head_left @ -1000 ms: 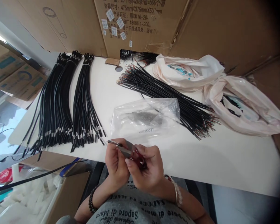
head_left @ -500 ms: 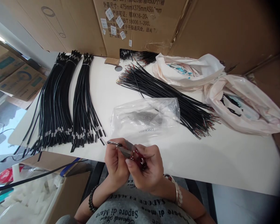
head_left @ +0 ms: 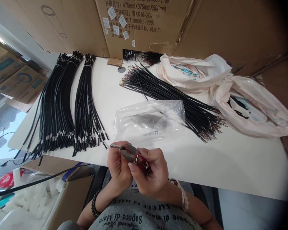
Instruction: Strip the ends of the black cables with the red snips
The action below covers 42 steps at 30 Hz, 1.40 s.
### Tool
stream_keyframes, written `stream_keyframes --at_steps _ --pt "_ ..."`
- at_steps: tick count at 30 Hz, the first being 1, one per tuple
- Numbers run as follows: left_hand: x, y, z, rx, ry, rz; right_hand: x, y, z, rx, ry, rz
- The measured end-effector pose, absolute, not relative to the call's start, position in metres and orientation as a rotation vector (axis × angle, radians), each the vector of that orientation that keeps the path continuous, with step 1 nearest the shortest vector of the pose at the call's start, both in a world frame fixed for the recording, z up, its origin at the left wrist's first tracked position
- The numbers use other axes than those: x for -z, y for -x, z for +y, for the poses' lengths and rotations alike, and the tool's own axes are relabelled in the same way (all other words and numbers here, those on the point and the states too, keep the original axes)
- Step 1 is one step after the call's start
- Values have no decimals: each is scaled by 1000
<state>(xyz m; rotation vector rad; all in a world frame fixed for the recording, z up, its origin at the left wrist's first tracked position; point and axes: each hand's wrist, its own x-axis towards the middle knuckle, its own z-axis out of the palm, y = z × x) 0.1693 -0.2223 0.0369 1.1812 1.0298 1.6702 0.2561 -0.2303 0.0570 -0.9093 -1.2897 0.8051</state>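
My right hand (head_left: pixel 153 172) is wrapped round the red handles of a pair of pliers (head_left: pixel 129 154), whose grey jaws point left. Beside it, my left hand (head_left: pixel 118 166) is closed on a short dark piece with a light tip (head_left: pixel 116 146), held at the jaws; its exact kind is hard to make out. Just beyond both hands lies a clear plastic bag (head_left: pixel 148 123) with small grey parts inside. A bundle of black cables (head_left: pixel 172 99) with bare reddish wire ends lies behind the bag.
Black cable bundles (head_left: pixel 57 105) with metal-tipped ends lie on the left of the white table (head_left: pixel 206 166). Two open whitish bags (head_left: pixel 254 108) stand at the right. Cardboard (head_left: pixel 144 28) rises along the back. An open box (head_left: pixel 69 198) of white pieces is at lower left.
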Motion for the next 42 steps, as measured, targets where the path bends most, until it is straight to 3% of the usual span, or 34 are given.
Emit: stream_keyframes --at_steps 12,42 --pt "-35 -172 -221 -1684 -1186 1051 -58 -256 -232 -981 859 -1213" --pt "-45 -176 -218 -1667 -1088 956 -55 -250 -233 -1014 880 -1174"
